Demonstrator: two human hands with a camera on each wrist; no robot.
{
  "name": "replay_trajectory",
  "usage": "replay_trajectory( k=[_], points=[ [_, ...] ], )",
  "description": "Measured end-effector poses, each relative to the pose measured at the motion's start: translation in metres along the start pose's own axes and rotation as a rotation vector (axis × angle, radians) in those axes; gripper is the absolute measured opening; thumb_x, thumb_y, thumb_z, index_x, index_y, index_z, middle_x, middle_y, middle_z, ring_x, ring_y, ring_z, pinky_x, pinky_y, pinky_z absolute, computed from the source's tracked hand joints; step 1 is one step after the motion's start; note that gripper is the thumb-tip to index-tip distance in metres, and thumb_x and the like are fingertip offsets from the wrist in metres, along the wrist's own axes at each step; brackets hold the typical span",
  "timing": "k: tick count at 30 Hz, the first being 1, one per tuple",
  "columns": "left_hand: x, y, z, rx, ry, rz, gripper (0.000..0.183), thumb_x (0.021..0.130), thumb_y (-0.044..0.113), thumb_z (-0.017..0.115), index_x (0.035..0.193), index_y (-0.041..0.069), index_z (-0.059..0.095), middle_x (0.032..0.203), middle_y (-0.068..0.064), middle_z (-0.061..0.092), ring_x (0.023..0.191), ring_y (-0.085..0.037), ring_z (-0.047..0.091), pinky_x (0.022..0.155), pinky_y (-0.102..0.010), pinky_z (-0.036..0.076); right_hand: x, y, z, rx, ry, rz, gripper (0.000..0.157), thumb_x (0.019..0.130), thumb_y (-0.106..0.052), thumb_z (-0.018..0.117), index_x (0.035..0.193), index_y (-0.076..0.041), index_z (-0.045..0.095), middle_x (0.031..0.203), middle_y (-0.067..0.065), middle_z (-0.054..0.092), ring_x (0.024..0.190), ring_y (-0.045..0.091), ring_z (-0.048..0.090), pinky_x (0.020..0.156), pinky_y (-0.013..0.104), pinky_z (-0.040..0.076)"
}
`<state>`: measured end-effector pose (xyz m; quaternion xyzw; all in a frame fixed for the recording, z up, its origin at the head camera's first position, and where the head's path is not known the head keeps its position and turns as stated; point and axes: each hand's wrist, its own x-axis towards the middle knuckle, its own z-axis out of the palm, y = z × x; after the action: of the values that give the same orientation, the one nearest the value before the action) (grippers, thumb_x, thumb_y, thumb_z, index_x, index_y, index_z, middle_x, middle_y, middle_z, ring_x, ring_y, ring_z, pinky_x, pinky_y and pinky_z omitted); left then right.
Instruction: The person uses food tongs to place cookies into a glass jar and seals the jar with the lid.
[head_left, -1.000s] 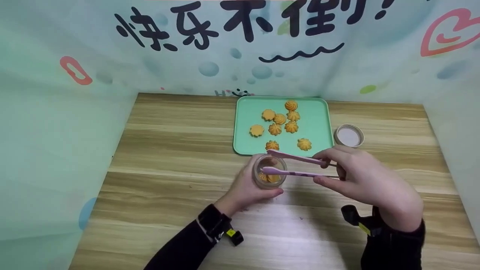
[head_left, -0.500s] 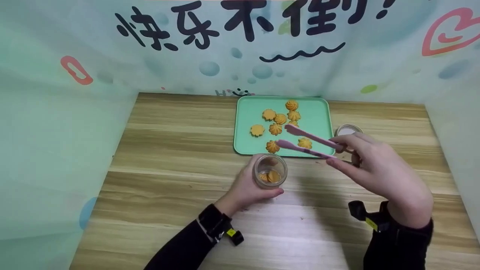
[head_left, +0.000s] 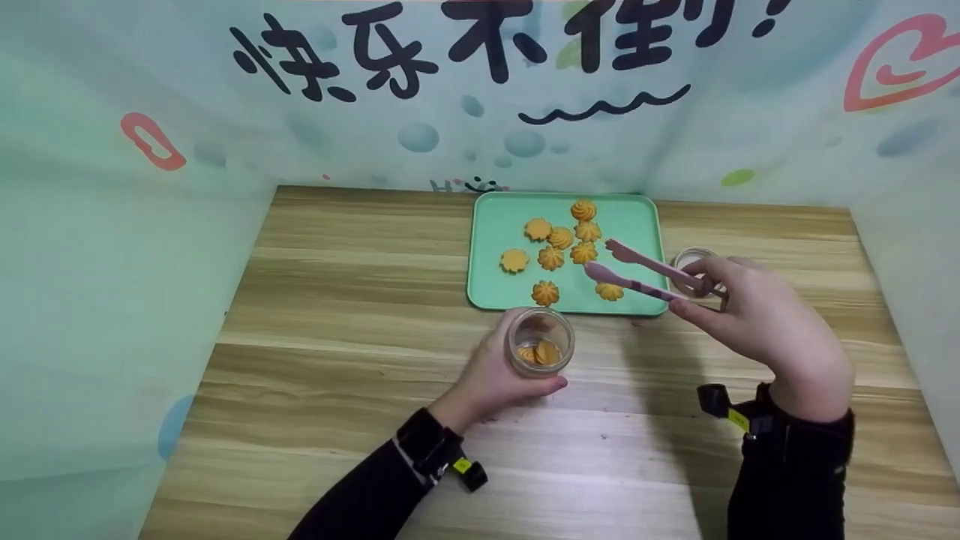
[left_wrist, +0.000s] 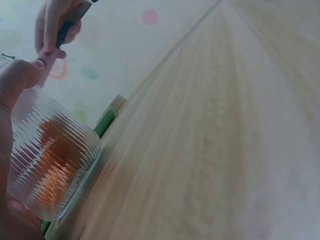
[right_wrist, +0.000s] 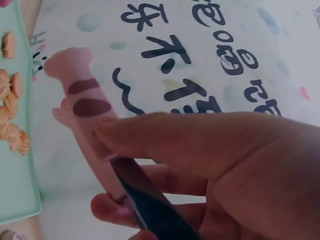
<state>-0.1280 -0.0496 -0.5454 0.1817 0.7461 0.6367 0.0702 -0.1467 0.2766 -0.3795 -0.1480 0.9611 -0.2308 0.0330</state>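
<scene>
My left hand (head_left: 491, 375) grips a clear ribbed glass jar (head_left: 539, 367) on the wooden table, its open mouth facing up. Inside, a few cookies lie at the bottom, seen through the jar wall (left_wrist: 60, 150) in the left wrist view. In my right hand (head_left: 772, 322) is a pair of pink tongs (head_left: 637, 286), held between thumb and fingers. The tongs' tips are spread apart above the right part of a green tray (head_left: 491, 289), with nothing between them. Several swirled cookies (head_left: 550, 259) lie on the tray; one cookie (head_left: 610, 292) sits partly under the lower tong arm.
A round lid (head_left: 690, 259), partly covered by my right hand, lies just right of the tray. Behind the table (head_left: 337, 300) hangs a pale printed cloth backdrop (head_left: 360, 135) with dark lettering; more cloth stands at both sides.
My right hand has carried the tongs from over the jar's mouth, up and rightward to above the tray. The left hand and jar have stayed in place.
</scene>
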Motion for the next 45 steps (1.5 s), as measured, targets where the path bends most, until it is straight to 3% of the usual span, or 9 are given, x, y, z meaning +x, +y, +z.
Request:
replay_trajectory(
  k=[16,31,45],
  points=[
    [0.001,0.0,0.001,0.006,-0.009,-0.002,0.092,0.068,0.038,0.102,0.143,0.04,0.049,0.138,0.006,0.069,0.132,-0.013,0.062,0.12,-0.043,0.047,0.012,0.02,0.007,-0.017,-0.178,0.138,0.048,0.098,-0.038,0.077,0.124,0.001,0.068,0.106,0.024,0.077,0.09,0.032,0.07,0.072,0.037,0.05],
    [0.001,0.0,0.002,-0.009,-0.012,-0.005,0.091,0.068,0.038,0.101,0.143,0.041,0.05,0.139,0.003,0.068,0.132,-0.014,0.063,0.121,-0.044,0.046,0.015,0.024,0.013,-0.044,-0.227,0.16,0.04,0.096,-0.033,0.078,0.116,0.0,0.069,0.091,0.014,0.074,0.077,0.024,0.06,0.063,0.032,0.043],
    [0.0,-0.001,0.002,-0.002,-0.009,-0.004,0.091,0.068,0.038,0.101,0.143,0.039,0.05,0.138,0.004,0.068,0.131,-0.014,0.063,0.12,-0.042,0.048,0.02,0.027,0.018,-0.045,-0.257,0.173,0.039,0.094,-0.031,0.078,0.114,0.002,0.069,0.088,0.014,0.073,0.076,0.024,0.06,0.063,0.032,0.043]
  ],
)
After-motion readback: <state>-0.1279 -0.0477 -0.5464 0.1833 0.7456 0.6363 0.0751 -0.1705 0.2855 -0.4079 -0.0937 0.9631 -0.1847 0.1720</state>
